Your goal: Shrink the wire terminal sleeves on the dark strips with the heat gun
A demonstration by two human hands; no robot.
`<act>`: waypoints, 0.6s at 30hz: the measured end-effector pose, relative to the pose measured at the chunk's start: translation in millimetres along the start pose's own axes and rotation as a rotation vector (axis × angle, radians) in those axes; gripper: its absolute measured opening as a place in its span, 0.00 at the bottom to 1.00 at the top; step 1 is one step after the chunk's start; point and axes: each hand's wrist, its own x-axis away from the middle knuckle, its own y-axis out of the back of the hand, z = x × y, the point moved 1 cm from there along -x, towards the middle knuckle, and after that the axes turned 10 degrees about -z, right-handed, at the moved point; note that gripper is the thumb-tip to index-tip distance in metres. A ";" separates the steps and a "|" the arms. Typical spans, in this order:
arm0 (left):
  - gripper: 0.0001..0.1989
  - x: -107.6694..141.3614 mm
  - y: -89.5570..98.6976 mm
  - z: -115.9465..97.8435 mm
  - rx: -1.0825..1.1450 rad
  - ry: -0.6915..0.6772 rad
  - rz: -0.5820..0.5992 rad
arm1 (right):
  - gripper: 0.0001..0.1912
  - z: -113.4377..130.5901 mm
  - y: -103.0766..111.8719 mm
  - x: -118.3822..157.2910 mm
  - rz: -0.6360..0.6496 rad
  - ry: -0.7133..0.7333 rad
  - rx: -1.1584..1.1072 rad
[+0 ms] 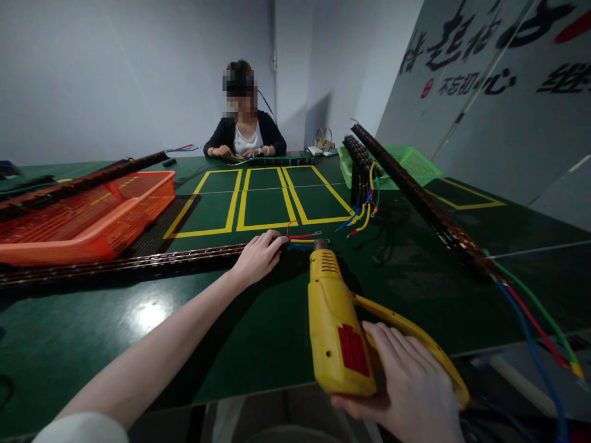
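The cable bundle (184, 256) lies lengthwise on the green table (221, 344), in front of the orange basket (92, 246), with its wire end near the middle of the tabletop. The left hand (259, 257) holds it close to that end, its fingers drawn together and bent over the place where the red wire (302, 236), the yellow wire (300, 240) and the blue wire (302, 245) come out; which fingertips do the pinching cannot be told. The right hand (410, 375) grips the yellow heat gun (330, 307), fingers side by side around the handle; whether one presses a trigger is hidden. The nozzle (321, 245) points at the wire tips, just beside them. To heat them well, the person would do best to keep the bundle flat and still, fan the wires slightly apart, and sweep the nozzle gently rather than dwell on one spot, which could scorch the covering. The left fingertips seem near enough to the hot air that a grip farther back, with the nozzle aimed away from them, would be safer.
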 end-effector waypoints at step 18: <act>0.13 -2.8 -3.3 -0.2 0.034 0.053 -0.039 | 0.53 70.4 -17.9 -10.5 -0.032 -0.339 -0.192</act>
